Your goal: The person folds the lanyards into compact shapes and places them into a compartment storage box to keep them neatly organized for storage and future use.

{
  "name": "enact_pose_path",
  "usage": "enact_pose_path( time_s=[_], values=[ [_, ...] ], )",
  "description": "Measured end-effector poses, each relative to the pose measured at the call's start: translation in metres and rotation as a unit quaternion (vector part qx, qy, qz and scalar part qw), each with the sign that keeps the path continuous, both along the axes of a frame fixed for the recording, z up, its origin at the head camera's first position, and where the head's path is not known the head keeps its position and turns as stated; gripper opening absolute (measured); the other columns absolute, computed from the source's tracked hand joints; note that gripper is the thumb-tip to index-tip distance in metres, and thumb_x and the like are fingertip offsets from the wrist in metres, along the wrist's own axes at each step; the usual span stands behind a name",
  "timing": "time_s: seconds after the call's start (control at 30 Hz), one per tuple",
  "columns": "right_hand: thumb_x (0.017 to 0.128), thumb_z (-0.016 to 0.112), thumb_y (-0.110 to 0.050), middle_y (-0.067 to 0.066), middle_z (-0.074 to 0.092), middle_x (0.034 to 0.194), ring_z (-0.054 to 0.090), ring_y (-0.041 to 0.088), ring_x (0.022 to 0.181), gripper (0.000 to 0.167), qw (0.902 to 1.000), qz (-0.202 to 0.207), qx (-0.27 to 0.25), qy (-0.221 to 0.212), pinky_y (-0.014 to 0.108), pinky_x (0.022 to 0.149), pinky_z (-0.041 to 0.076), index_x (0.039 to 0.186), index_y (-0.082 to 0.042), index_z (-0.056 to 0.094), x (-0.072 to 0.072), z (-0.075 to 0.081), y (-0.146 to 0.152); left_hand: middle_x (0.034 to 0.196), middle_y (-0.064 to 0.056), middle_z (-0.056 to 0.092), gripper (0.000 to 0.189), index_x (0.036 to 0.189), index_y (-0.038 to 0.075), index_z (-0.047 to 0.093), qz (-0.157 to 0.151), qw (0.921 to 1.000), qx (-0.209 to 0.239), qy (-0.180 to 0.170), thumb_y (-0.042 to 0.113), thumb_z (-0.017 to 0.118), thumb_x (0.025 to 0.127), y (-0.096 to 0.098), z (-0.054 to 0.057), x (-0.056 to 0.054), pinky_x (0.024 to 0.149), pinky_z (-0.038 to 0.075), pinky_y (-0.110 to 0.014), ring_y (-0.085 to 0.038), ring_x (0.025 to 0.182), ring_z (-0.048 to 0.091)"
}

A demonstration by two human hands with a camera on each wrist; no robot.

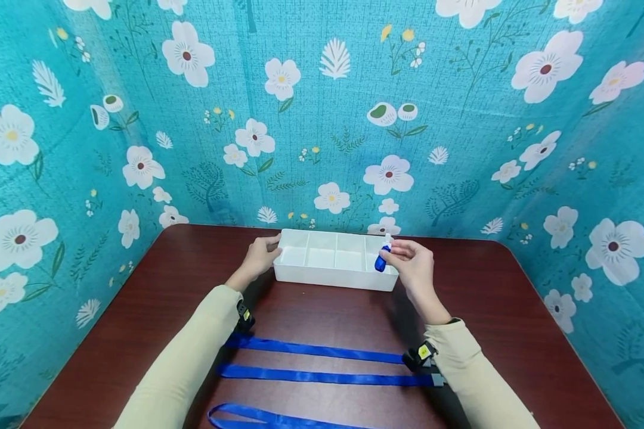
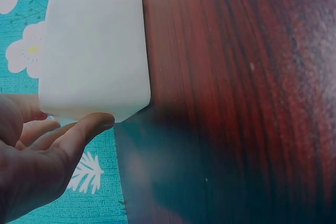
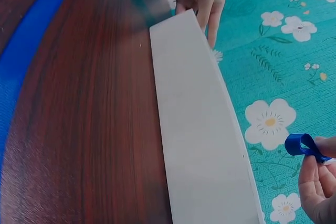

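A white tray (image 1: 335,277) with several compartments in a row stands near the back of the table. My left hand (image 1: 260,256) holds its left end; in the left wrist view the thumb (image 2: 100,120) lies against the tray's end wall (image 2: 97,72), with the other fingers farther back. Above the tray's right end, my right hand (image 1: 415,265) pinches a small blue ribbon loop (image 1: 382,260) with a white piece at its top. The right wrist view shows the loop (image 3: 300,144) curling out from between thumb and fingers.
Blue straps (image 1: 322,376) lie across the dark red wooden table (image 1: 193,262) nearer to me, one with a grey end piece (image 1: 437,380). Another blue strap (image 1: 241,410) forms a loop at the front. A turquoise flowered cloth (image 1: 300,119) hangs behind and at both sides.
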State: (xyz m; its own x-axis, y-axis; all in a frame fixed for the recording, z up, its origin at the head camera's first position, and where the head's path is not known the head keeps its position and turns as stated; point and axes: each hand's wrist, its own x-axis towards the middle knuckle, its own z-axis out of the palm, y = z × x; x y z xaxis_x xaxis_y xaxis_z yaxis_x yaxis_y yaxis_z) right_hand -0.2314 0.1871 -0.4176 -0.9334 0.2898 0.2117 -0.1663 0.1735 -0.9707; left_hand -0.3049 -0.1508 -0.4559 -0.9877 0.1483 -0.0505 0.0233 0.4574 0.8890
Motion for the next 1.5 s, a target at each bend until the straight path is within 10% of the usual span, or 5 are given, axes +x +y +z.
enact_pose_path(
  time_s=[0.53,1.5],
  values=[
    [0.079,0.084,-0.004,0.021,0.073,0.09,0.072,0.029,0.081,0.028,0.9802,-0.022,0.197,-0.009,0.017,0.064,0.055,0.101,0.008,0.071,-0.031,-0.007,0.003,0.151,-0.02,0.042,0.052,0.152,0.001,0.035,-0.01,0.9999,-0.004,-0.009,0.005,0.054,0.103,0.0,0.002,-0.001,0.087,0.055,-0.046,-0.034,0.129,0.052],
    [0.08,0.08,0.003,0.013,0.06,0.07,0.065,0.023,0.06,0.019,0.9274,0.046,0.363,-0.077,0.035,0.059,0.055,0.092,0.009,0.065,-0.054,-0.013,-0.006,0.15,-0.021,0.044,0.05,0.15,0.0,0.038,0.0,0.9978,0.055,-0.038,0.003,0.054,0.103,-0.001,0.003,0.001,0.085,0.055,-0.047,-0.036,0.123,0.057]
  ],
)
